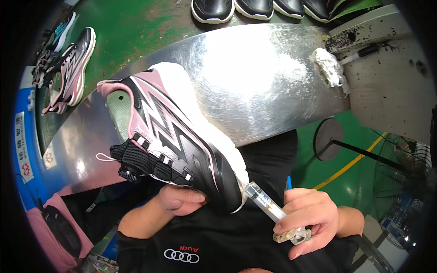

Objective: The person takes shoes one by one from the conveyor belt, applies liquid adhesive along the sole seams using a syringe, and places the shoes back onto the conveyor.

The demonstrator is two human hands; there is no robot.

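A black, pink and white sneaker [180,136] lies tilted on its side before me, its white sole to the right. A greenish shoe last [119,113] fills its opening, and a black dial [129,174] sits by the tongue. My left hand [183,200] grips the sneaker near the toe; the thumb shows, while the other fingers are mostly hidden beneath. In my right hand [314,218] is a clear, rectangular stick-like tool [268,205] with a crumpled, whitish wrapped end in the fingers. Its far tip meets the sole edge at the toe, or nearly so.
A shiny metal worktop [255,86] curves behind the sneaker. Crumpled white material [328,68] lies at its right end beside a dark-handled brush-like tool [364,53]. Black shoes [212,10] line the far side; more sneakers [75,68] stand far left. A round black plate [327,139] is at right.
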